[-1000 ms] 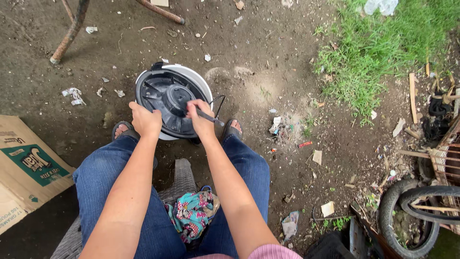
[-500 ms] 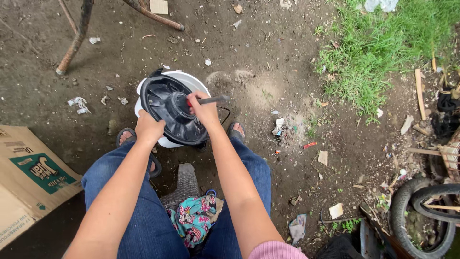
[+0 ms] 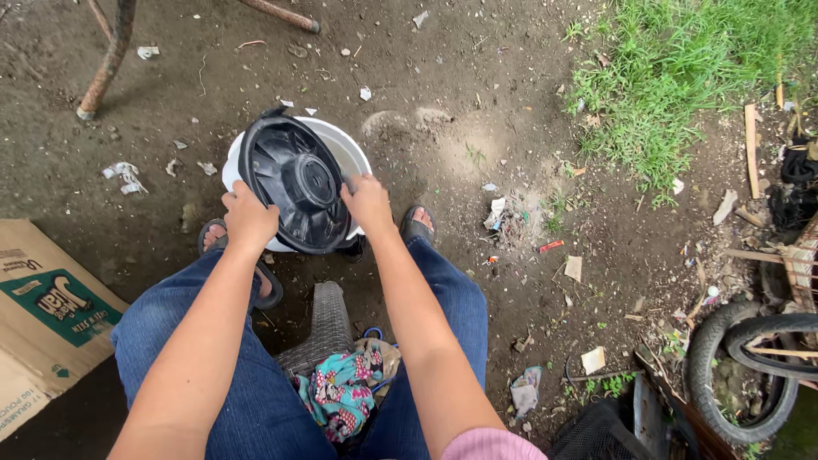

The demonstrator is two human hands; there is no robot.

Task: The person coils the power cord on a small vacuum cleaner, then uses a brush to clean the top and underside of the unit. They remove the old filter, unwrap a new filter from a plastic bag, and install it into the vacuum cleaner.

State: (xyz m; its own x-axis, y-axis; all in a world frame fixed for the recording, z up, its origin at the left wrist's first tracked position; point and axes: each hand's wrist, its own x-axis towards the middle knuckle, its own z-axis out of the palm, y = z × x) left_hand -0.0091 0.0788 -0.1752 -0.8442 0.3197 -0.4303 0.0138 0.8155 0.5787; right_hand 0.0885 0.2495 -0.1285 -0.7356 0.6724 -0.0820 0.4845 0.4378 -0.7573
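A black round ribbed plastic fan housing [image 3: 298, 183] is tilted up on edge in front of me, leaning over a white round casing [image 3: 345, 145] that rests on the dirt between my feet. My left hand [image 3: 249, 217] grips the black housing's lower left rim. On its right rim my right hand [image 3: 366, 203] holds it too. I sit with blue-jeaned knees apart and sandalled feet either side.
A flattened cardboard box [image 3: 38, 311] lies at the left. A colourful cloth [image 3: 341, 392] sits on a woven seat between my legs. Rusty metal legs [image 3: 106, 60] stand at the back left. Grass [image 3: 682, 68], scrap wood and tyres [image 3: 750, 366] fill the right side.
The black housing has been lifted from lying flat on the white casing to standing on edge. The thin tool earlier in my right hand is no longer visible.
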